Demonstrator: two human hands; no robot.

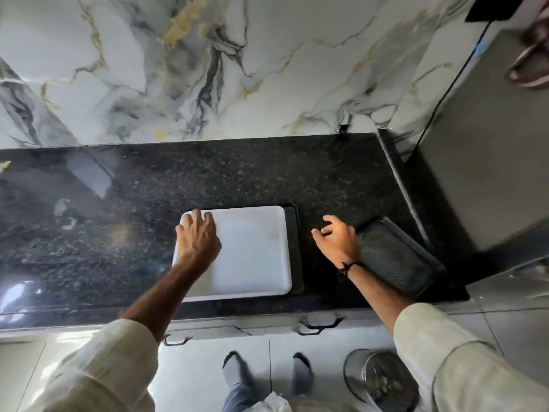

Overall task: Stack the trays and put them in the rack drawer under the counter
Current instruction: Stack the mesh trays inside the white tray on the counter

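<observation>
A white rectangular tray (255, 251) lies on top of a dark tray (295, 248), whose right and far edges show beneath it, on the black granite counter (118, 227). My left hand (197, 237) rests flat on the white tray's far left corner, fingers spread. My right hand (337, 237) hovers just right of the stacked trays with its fingers loosely curled and nothing in it. A dark patterned tray (395, 260) lies angled on the counter right behind my right wrist. Drawer handles (319, 324) show under the counter's front edge.
A marble wall runs behind the counter. A grey appliance (487, 150) stands at the right end. On the floor are my two socked feet (267, 370) and a round steel bin (383, 379) at the right.
</observation>
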